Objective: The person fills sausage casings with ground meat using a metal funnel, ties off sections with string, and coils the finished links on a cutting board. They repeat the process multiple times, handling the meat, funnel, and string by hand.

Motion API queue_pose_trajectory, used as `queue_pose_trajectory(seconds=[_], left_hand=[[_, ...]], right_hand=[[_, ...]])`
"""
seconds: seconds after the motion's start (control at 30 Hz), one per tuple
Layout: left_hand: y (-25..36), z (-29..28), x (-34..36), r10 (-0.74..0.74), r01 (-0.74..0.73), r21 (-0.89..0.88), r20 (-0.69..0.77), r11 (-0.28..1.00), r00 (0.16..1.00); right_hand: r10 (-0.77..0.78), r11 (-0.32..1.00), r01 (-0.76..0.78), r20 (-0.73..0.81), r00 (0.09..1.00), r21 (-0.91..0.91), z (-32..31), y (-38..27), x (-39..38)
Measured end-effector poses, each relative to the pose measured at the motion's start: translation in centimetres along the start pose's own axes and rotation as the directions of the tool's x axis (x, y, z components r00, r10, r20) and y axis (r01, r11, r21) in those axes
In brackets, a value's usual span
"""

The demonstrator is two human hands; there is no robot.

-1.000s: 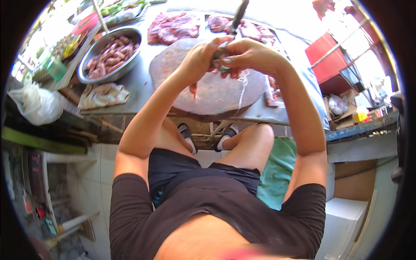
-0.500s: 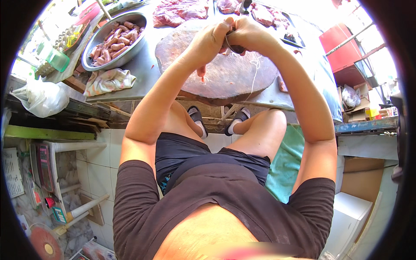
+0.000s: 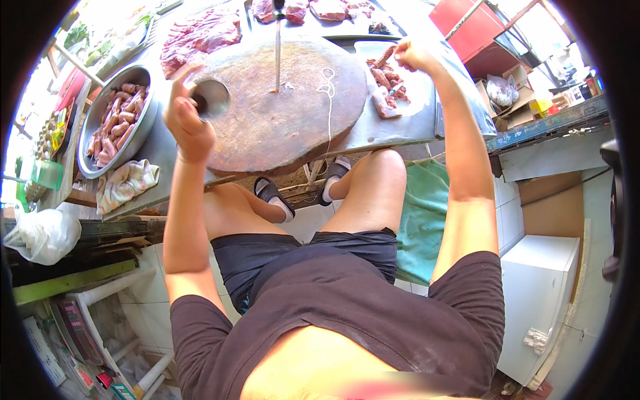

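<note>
At the left edge of the round wooden chopping block (image 3: 247, 133), my left hand (image 3: 190, 127) is closed on a round metal funnel-like piece (image 3: 217, 95) with a dark hollow; one finger is raised and blurred. My right hand (image 3: 417, 57) is pinched at the top of a pile of cut meat strips (image 3: 388, 93), its fingertips against one reddish strip (image 3: 385, 56). The pile lies on a white sheet or tray to the right of the block. A knife (image 3: 277, 50) stands upright with its tip on the block. White string (image 3: 329, 100) trails across the wood.
A metal basin (image 3: 148, 123) of sausage links stands at the left, with a patterned cloth (image 3: 127, 185) in front. Large raw meat slabs (image 3: 200, 40) and a meat tray (image 3: 347, 28) lie behind the block. A red box (image 3: 467, 30) sits at the far right.
My hands were together over the block and have parted, the left to the block's left edge, the right to the meat strips. The view has turned right, uncovering the knife.
</note>
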State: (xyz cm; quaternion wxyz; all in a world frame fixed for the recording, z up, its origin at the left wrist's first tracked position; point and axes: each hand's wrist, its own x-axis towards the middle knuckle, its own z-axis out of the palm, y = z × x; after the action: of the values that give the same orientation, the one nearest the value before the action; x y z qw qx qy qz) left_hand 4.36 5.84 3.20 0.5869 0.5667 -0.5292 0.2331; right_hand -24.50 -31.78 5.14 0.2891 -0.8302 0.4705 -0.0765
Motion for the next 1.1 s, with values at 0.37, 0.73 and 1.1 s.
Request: queue_pose_trajectory(seconds=[0.37, 0.73, 1.1], left_hand=[[1.8, 3.5, -9.8, -0.702, 0.710, -0.532, 0.270, 0.462, 0.659], [1.3, 3.9, -9.5, -0.746, 0.714, -0.658, 0.345, 0.240, 0.569], [1.7, 4.2, -10.6, -0.721, 0.738, -0.511, 0.288, 0.441, 0.631]], right_hand=[[-0.197, 0.592, 0.368, 0.314, 0.929, -0.717, 6.6, 10.3, -1.2], [0.047, 0.813, -0.016, 0.039, 0.998, -0.582, 10.8, 10.6, -0.5], [0.038, 0.894, -0.051, -0.038, 0.999, -0.445, 12.5, 9.4, -1.2]])
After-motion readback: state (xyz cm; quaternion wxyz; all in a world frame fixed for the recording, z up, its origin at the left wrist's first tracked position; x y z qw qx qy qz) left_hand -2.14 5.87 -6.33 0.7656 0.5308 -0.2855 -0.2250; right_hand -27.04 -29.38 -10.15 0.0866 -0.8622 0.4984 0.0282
